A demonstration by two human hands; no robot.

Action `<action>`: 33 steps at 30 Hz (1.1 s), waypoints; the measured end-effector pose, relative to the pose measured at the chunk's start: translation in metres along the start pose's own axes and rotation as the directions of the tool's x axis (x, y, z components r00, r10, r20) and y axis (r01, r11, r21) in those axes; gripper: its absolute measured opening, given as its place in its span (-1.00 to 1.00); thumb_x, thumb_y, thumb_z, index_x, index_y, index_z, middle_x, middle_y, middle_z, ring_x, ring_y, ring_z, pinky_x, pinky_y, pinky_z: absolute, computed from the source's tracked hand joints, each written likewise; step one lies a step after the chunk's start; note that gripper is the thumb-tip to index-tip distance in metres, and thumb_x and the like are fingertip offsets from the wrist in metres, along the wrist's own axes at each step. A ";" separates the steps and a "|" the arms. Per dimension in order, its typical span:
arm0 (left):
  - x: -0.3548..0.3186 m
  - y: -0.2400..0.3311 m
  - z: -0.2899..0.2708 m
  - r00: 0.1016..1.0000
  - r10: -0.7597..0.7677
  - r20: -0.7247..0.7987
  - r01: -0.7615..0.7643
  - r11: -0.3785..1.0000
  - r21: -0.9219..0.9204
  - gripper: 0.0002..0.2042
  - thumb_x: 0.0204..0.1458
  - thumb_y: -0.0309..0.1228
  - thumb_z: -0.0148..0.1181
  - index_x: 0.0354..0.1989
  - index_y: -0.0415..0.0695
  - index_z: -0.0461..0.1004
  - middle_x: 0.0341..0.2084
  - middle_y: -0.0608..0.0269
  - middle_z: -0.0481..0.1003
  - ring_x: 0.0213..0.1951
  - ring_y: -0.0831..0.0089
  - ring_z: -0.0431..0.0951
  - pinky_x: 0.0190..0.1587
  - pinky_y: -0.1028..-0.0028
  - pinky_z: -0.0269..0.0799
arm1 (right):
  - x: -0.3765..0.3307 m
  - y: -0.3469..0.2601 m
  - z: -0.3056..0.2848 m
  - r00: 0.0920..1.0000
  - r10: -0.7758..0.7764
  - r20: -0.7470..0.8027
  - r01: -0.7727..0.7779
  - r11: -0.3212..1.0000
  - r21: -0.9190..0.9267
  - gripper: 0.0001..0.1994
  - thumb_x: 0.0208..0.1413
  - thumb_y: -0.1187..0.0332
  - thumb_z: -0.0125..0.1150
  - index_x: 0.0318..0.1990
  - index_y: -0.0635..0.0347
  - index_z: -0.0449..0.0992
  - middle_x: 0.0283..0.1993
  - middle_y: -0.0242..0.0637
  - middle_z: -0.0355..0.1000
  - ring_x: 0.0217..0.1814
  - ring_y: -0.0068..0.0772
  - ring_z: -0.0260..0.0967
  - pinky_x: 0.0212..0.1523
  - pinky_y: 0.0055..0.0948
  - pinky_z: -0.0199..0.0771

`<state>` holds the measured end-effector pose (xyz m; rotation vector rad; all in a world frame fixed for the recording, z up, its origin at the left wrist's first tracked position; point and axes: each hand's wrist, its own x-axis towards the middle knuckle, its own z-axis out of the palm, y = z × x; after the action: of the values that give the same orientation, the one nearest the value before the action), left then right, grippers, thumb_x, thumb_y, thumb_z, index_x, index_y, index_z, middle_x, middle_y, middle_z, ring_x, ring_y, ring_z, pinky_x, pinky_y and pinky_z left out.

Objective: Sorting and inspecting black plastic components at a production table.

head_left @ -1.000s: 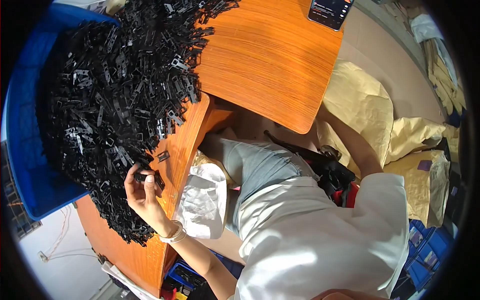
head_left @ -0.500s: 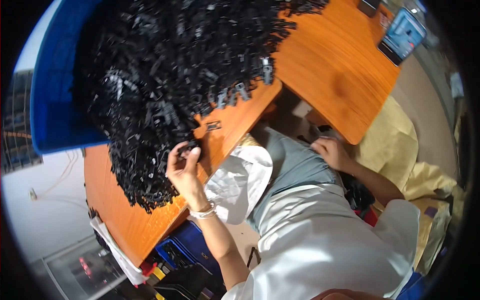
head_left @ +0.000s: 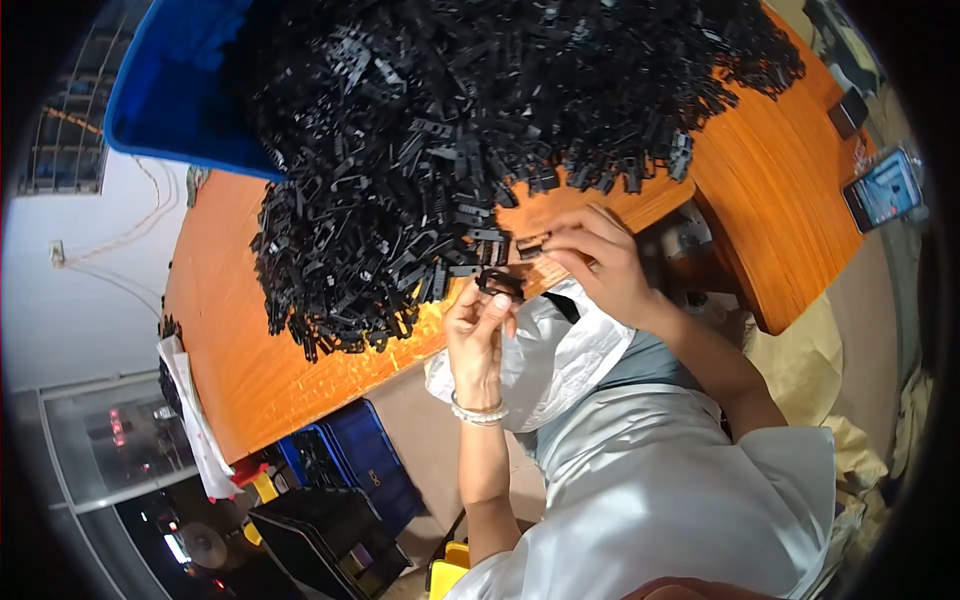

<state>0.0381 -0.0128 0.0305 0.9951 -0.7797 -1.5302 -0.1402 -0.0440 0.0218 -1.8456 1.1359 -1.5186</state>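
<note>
Left hand (head_left: 474, 330): thumb and fingers pinch a black plastic clip (head_left: 502, 286) above the near edge of the wooden table (head_left: 300, 395). Right hand (head_left: 612, 268): fingers narrowed at a smaller black piece (head_left: 529, 248) just beyond the clip; whether they grip it cannot be told. Far side: heap of black parts (head_left: 450, 130) spreads beside a blue bin (head_left: 190, 135), left.

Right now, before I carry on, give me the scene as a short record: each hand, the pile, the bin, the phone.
Left hand: holds a black clip
Right hand: fingertips at a small black piece; grip unclear
Pile: black parts heaped on the wooden table
Bin: blue, upper left, against the pile
Phone: far right, screen lit
</note>
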 end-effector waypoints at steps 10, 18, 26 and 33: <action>-0.006 0.000 0.009 0.987 0.125 0.098 -0.144 0.964 0.225 -0.66 -0.13 -0.69 0.12 -0.11 -0.30 0.32 -0.25 0.12 0.45 -0.31 0.56 0.47 -0.34 0.63 0.41 | 0.005 -0.032 -0.006 0.980 -0.036 0.194 0.025 0.998 0.058 -0.84 -0.27 0.62 0.22 -0.42 0.27 0.50 -0.33 -0.22 0.34 -0.32 -0.31 0.27 -0.40 -0.50 0.31; -0.007 -0.002 0.007 0.980 0.142 0.140 -0.158 0.981 0.109 -0.67 -0.10 -0.65 0.12 -0.10 -0.33 0.30 -0.21 0.12 0.44 -0.21 0.50 0.45 -0.14 0.57 0.37 | 0.008 -0.031 -0.001 0.964 -0.106 0.242 0.071 0.986 0.149 -0.78 -0.32 0.63 0.21 -0.39 0.26 0.50 -0.22 -0.17 0.35 -0.15 -0.18 0.26 -0.22 -0.37 0.29; 0.031 0.044 -0.016 0.753 0.645 0.131 -0.372 0.252 0.893 -0.95 -0.18 -0.63 0.16 -0.50 -0.26 0.45 -0.57 0.18 0.40 -0.56 0.45 0.38 -0.52 0.56 0.27 | -0.011 -0.009 0.006 0.915 0.403 -0.029 -0.362 0.850 0.382 -0.96 -0.02 0.61 0.04 -0.40 0.38 0.34 -0.35 -0.34 0.26 -0.35 -0.61 0.19 -0.34 -0.72 0.20; 0.082 0.094 -0.033 0.673 0.685 0.280 -0.398 0.016 0.917 -0.93 -0.18 -0.69 0.10 -0.50 -0.30 0.37 -0.56 0.21 0.34 -0.60 0.48 0.33 -0.51 0.58 0.24 | -0.003 0.018 0.014 0.897 0.441 0.040 -0.438 0.870 0.227 -0.97 0.03 0.57 -0.01 -0.37 0.36 0.34 -0.29 -0.37 0.23 -0.38 -0.65 0.17 -0.37 -0.72 0.18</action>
<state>0.1046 -0.1095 0.0843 1.4175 -1.7590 0.0041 -0.1324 -0.0531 0.0028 -1.3104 1.2259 -1.3293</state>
